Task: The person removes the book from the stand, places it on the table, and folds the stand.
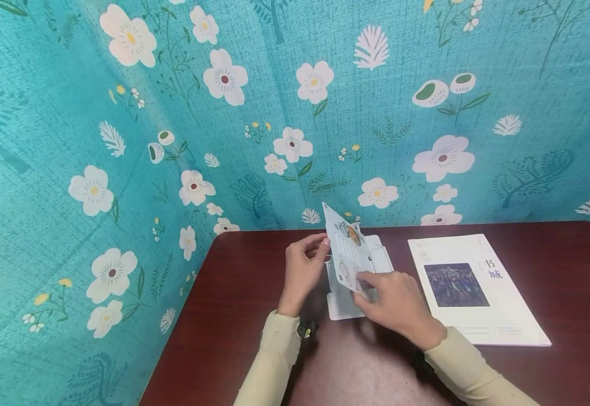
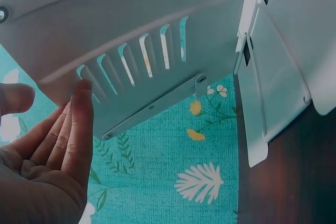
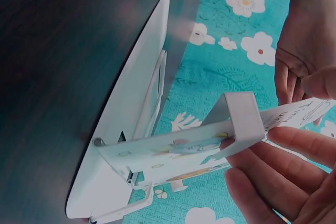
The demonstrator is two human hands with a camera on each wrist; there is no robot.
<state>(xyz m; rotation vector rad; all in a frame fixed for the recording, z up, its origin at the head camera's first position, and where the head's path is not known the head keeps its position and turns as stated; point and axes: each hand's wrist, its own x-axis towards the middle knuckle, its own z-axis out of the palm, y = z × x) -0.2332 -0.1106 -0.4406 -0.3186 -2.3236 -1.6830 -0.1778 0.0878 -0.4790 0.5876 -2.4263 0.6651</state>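
A white metal book stand [image 1: 343,248], printed with small drawings, stands on the table with its panel tilted up from its base plate [image 1: 348,304]. My left hand [image 1: 304,265] is at the panel's left edge. In the left wrist view, fairly straight fingers [image 2: 79,116] touch the back of the slotted panel [image 2: 142,40], the thumb apart from it. My right hand [image 1: 399,299] holds the panel's lower part on the printed side. The right wrist view has its fingertips at a bent white bracket [image 3: 247,119]; their exact hold is partly hidden.
A white book [image 1: 518,310] with a dark picture on its cover lies to the right of the stand. The dark red table [image 1: 219,327] meets a teal flowered curtain [image 1: 254,113] at its back and left edges.
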